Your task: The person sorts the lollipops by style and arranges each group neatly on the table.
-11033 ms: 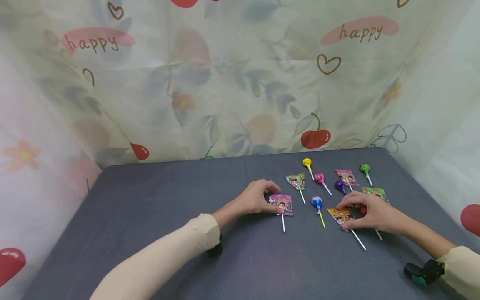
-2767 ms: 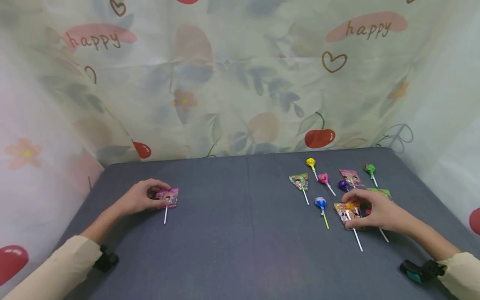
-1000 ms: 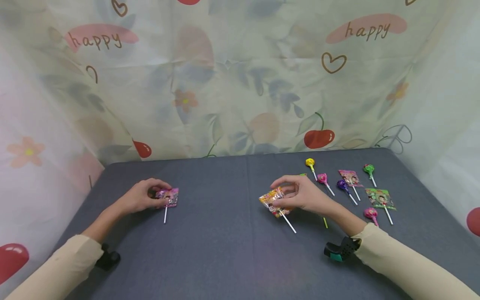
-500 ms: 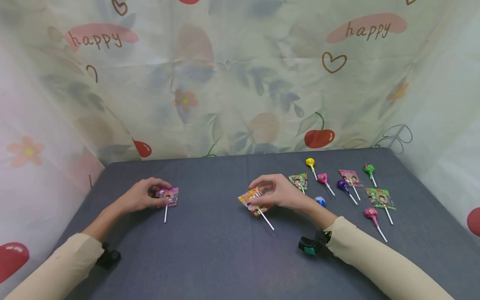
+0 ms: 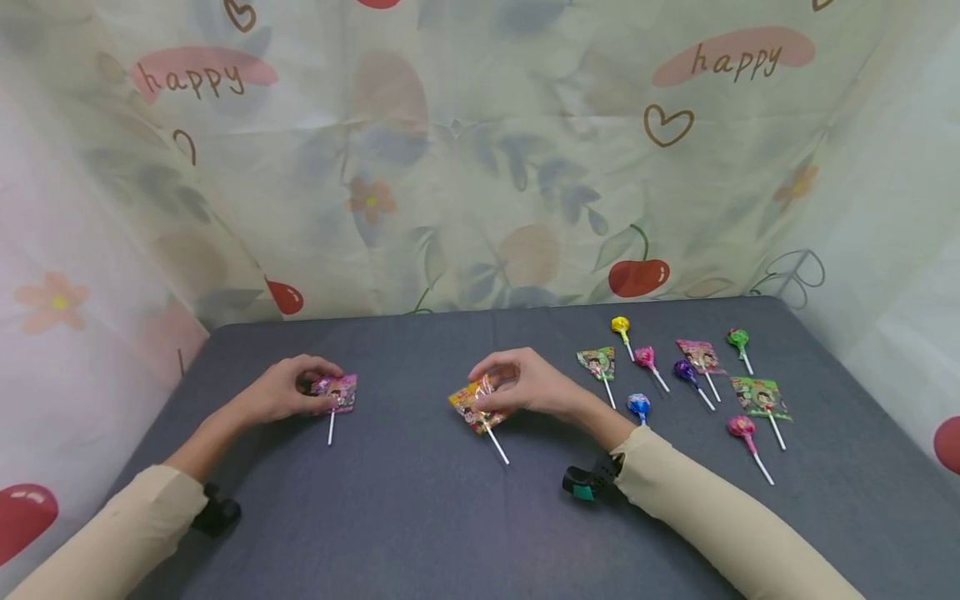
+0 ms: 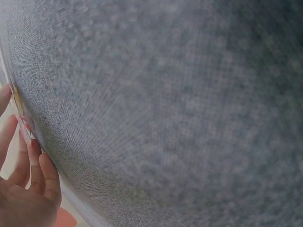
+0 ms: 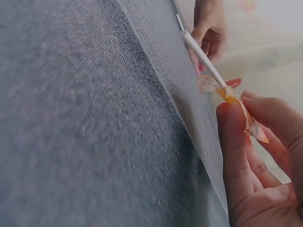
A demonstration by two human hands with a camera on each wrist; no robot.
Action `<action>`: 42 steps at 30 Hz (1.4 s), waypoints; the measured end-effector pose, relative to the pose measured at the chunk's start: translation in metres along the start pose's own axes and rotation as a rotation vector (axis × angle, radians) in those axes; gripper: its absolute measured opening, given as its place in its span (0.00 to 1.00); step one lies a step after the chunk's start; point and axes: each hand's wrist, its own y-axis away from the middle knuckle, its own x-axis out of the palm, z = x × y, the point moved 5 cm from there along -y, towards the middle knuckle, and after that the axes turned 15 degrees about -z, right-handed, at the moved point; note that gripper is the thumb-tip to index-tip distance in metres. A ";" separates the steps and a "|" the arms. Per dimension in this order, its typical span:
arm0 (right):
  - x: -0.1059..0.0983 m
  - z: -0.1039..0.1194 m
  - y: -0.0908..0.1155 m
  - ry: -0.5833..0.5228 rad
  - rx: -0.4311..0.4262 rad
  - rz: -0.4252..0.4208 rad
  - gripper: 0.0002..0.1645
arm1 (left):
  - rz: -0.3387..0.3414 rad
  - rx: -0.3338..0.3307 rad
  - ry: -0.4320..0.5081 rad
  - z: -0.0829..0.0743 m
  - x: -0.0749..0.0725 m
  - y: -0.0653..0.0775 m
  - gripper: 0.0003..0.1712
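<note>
In the head view my left hand (image 5: 288, 390) pinches a lollipop in a flat pink-purple wrapper (image 5: 343, 395) at the table's left, its white stick pointing toward me. Near the middle, my right hand (image 5: 528, 385) grips an orange-wrapped lollipop (image 5: 472, 407) between thumb and fingers, the stick slanting down to the right. The right wrist view shows this orange wrapper (image 7: 253, 127) edge-on between thumb and fingertips, clear of the cloth. In the left wrist view the left fingers (image 6: 49, 177) reach a thin wrapper edge (image 6: 26, 125) close to the table.
Several lollipops lie on the right of the grey table (image 5: 420, 517): a green-wrapped one (image 5: 597, 363), yellow (image 5: 620, 325), blue (image 5: 638, 405), purple (image 5: 684, 370), green ball (image 5: 738, 337), pink ball (image 5: 741, 427) and flat green (image 5: 761, 395). A patterned curtain (image 5: 465, 167) stands behind.
Both hands held lollipops on the right side earlier. The left hand carried the pink-purple one far left and stays there; the right hand has brought the orange one leftward to the middle, slowing lately.
</note>
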 end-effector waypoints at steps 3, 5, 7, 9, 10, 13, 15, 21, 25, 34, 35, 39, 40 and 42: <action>0.004 -0.003 -0.004 -0.006 0.011 -0.022 0.20 | -0.004 0.004 0.002 0.000 0.001 0.000 0.25; 0.007 -0.005 -0.007 -0.019 0.032 -0.038 0.20 | -0.008 0.008 0.001 0.000 0.002 0.000 0.25; 0.012 -0.007 -0.009 -0.044 0.059 -0.048 0.21 | -0.011 0.011 0.000 -0.001 0.002 0.000 0.25; 0.016 -0.008 -0.012 -0.070 0.084 -0.060 0.23 | -0.014 0.011 0.001 0.000 0.002 0.000 0.25; 0.019 -0.008 -0.013 -0.085 0.097 -0.065 0.24 | -0.014 0.018 0.004 -0.001 0.002 0.000 0.24; 0.029 -0.007 -0.019 -0.126 0.125 -0.082 0.25 | -0.020 0.030 0.011 -0.001 0.001 0.000 0.24; 0.037 -0.006 -0.024 -0.150 0.136 -0.100 0.25 | -0.024 0.046 0.010 -0.001 0.001 0.000 0.24; 0.064 -0.005 -0.042 -0.229 0.164 -0.144 0.24 | -0.019 0.034 0.005 0.000 0.000 0.001 0.24; 0.081 -0.006 -0.052 -0.251 0.183 -0.159 0.24 | -0.014 0.013 -0.008 -0.001 -0.001 0.001 0.26; 0.106 -0.009 -0.070 -0.269 0.215 -0.197 0.24 | -0.006 0.001 -0.021 0.000 0.000 0.001 0.26; 0.108 -0.009 -0.072 -0.267 0.216 -0.203 0.24 | -0.005 0.001 -0.021 0.000 0.000 0.001 0.26; 0.114 -0.008 -0.077 -0.240 0.204 -0.229 0.23 | -0.003 0.001 -0.019 -0.001 0.000 0.001 0.26; 0.115 -0.008 -0.078 -0.229 0.200 -0.234 0.22 | -0.003 0.002 -0.020 -0.001 0.001 0.001 0.26; 0.115 -0.007 -0.080 -0.170 0.174 -0.249 0.21 | 0.000 0.003 -0.020 -0.002 0.001 0.000 0.26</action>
